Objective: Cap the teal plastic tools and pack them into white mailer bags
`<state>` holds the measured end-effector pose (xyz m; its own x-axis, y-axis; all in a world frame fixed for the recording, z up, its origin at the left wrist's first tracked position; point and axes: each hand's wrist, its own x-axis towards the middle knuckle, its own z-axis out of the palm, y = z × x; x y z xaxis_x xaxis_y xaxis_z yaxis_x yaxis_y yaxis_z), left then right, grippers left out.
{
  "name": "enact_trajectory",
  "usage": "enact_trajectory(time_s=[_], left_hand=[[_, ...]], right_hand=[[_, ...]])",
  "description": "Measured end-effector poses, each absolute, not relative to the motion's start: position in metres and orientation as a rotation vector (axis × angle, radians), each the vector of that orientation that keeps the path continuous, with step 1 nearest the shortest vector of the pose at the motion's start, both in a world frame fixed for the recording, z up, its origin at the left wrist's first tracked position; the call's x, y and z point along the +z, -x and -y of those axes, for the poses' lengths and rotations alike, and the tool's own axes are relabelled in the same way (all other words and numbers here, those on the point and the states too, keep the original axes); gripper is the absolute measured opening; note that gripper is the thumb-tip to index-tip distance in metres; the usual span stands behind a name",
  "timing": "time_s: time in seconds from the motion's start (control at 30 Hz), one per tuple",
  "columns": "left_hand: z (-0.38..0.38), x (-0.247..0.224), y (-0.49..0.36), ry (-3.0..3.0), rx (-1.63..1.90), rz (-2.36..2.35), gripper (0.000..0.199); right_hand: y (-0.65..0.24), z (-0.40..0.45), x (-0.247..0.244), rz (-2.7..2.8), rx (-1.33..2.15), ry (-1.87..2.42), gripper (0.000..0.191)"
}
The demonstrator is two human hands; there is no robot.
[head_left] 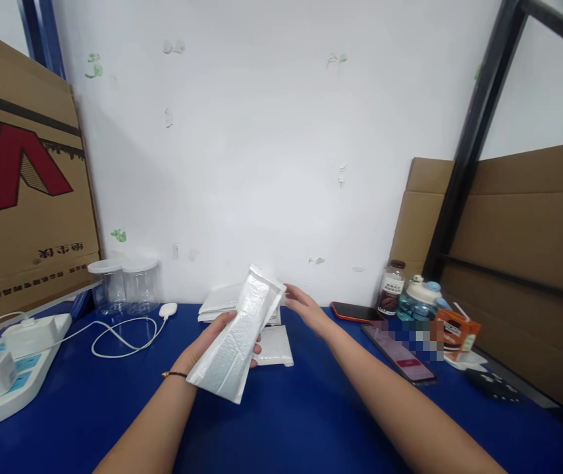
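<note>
A white padded envelope is tilted upright at the centre, with my left hand wrapped round it from the left; its fingertips show at the envelope's right edge. Beside the envelope's upper right corner is my right hand, its fingers apart and holding nothing that I can see. Behind the held envelope lies a stack of white envelopes against the wall. Another white package rests flat on the blue table, partly hidden by the held one.
At left are a power strip, a white cable and two clear jars. On the right stand two phones, a dark bottle, a cup and an orange carton. Cardboard flanks the table.
</note>
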<state>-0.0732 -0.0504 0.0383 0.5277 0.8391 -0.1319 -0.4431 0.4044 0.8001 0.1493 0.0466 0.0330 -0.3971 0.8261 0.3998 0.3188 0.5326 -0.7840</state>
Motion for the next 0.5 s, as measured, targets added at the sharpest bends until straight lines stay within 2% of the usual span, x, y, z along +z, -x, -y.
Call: enact_trajectory(time_s=[0.07,0.17,0.33,0.43,0.5], left_hand=[[0.055,0.036,0.062,-0.797,0.756,-0.625,0.053],[0.058,0.031,0.052,-0.881,0.567,-0.672,0.061],[0.048,0.027,0.053,-1.289,0.473,-0.609,0.073],[0.042,0.036,0.054,-1.654,0.426,-0.789,0.072],[0.042,0.048,0.049,-1.910,0.371,-0.975,0.069]], right_hand=[[-0.165,-0.028,0.041,1.904,0.717,0.789,0.053],[-0.183,-0.007,0.042,1.774,0.752,0.827,0.038],[-0.194,0.002,0.018,1.159,1.280,0.731,0.031],[-0.193,0.000,0.003,0.733,1.568,0.702,0.023],[-0.192,-0.002,-0.004,0.527,1.709,0.704,0.025]])
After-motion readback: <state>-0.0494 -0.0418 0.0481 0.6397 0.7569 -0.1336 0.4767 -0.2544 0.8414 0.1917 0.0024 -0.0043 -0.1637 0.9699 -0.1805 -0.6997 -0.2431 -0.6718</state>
